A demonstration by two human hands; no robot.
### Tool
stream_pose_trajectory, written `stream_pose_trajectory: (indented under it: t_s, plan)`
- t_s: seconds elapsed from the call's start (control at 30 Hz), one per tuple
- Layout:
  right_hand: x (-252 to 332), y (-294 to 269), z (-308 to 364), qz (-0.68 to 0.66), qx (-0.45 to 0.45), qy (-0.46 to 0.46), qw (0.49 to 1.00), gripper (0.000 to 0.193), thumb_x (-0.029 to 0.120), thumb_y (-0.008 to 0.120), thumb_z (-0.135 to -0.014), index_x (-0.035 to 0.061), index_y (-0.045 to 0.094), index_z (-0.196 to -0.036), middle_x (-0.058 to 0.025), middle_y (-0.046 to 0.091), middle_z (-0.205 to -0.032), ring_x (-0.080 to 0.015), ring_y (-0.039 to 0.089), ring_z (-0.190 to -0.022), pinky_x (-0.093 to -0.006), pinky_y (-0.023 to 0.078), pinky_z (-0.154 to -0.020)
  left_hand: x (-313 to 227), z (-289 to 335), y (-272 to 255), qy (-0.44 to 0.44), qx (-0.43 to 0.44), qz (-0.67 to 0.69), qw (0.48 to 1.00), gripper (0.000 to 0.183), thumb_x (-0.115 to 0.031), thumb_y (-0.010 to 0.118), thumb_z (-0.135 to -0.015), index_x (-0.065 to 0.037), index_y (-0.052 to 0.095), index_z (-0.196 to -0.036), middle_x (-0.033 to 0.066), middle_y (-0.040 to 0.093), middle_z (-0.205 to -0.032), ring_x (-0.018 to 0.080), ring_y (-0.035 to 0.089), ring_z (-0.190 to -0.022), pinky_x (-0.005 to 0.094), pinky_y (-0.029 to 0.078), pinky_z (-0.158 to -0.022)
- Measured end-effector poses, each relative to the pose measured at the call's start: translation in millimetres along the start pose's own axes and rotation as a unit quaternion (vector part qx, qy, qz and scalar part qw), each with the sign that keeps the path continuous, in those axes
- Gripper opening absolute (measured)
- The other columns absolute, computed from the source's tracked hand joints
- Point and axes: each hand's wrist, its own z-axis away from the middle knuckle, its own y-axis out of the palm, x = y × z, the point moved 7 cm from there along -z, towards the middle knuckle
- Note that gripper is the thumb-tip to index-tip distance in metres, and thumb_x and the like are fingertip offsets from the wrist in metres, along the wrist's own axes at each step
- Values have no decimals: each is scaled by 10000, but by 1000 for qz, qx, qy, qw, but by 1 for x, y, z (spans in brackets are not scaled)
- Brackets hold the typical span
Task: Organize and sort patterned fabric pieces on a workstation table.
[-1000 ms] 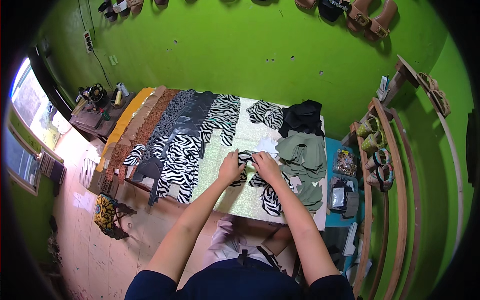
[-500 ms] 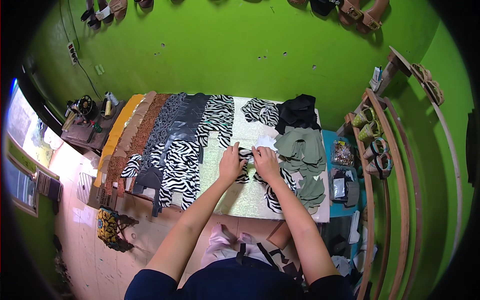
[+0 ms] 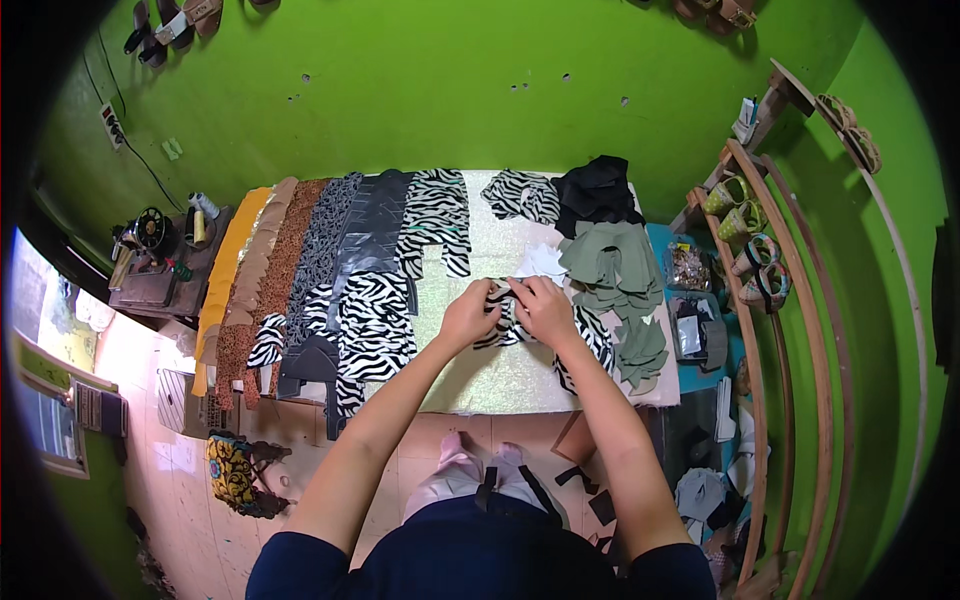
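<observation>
A small zebra-print fabric piece (image 3: 506, 325) is held between my two hands over the right half of the table. My left hand (image 3: 470, 315) pinches its left side, thumb and fingers together. On the piece's upper right, my right hand (image 3: 544, 314) grips with bent fingers, close beside the left fingertips. Part of the piece is hidden behind the fingers. More zebra-print pieces (image 3: 598, 340) lie under and beside my right wrist. Just beyond the right hand rest white scraps (image 3: 541, 261) and a heap of olive-green pieces (image 3: 612, 262).
Rows of overlapping cut pieces, orange (image 3: 237, 240), brown, grey and zebra print (image 3: 375, 325), cover the table's left half. Black fabric (image 3: 598, 195) lies at the back right. A sewing machine (image 3: 150, 230) stands left; a wooden rack (image 3: 760, 350) with sandals stands right.
My fingertips have drawn closer together around the zebra-print piece, and my right hand covers more of it. The whole view has shifted slightly.
</observation>
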Motion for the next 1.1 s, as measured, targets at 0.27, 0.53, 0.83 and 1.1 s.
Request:
stream_pose_trajectory:
  t_s: [0.27,0.53,0.83,1.1]
  plan:
    - [14,62,67,-104,149,82,980,310,159,572,-742,65,598,-1035,-94,578,-902,-258,533,-910,-364,427,-818,51,55,48,-21,137,-89,986,486,-319,645,-677,-41,500,-1048,187,475,-1037,329,473,-970,396,387,-849]
    - [16,56,110,-52,72,106,990,300,174,629,-731,56,582,-1003,-79,547,-994,-255,498,-977,-365,392,-859,28,80,67,59,-5,-195,979,441,-281,637,-662,-88,513,-1038,148,441,-1064,305,397,-1042,443,271,-908]
    - [-30,16,160,88,116,257,955,440,195,600,-689,62,505,-1097,-102,523,-941,-274,488,-909,-401,363,-768,-20,78,121,84,60,-155,983,363,-203,602,-690,-88,523,-1025,119,471,-1018,278,441,-1002,429,317,-874]
    - [-61,23,177,-78,211,327,918,236,169,633,-711,69,574,-917,-131,618,-788,-319,583,-758,-395,439,-671,-49,93,148,47,63,-99,992,428,-217,602,-713,-36,488,-1084,161,473,-1027,324,449,-989,431,356,-847]
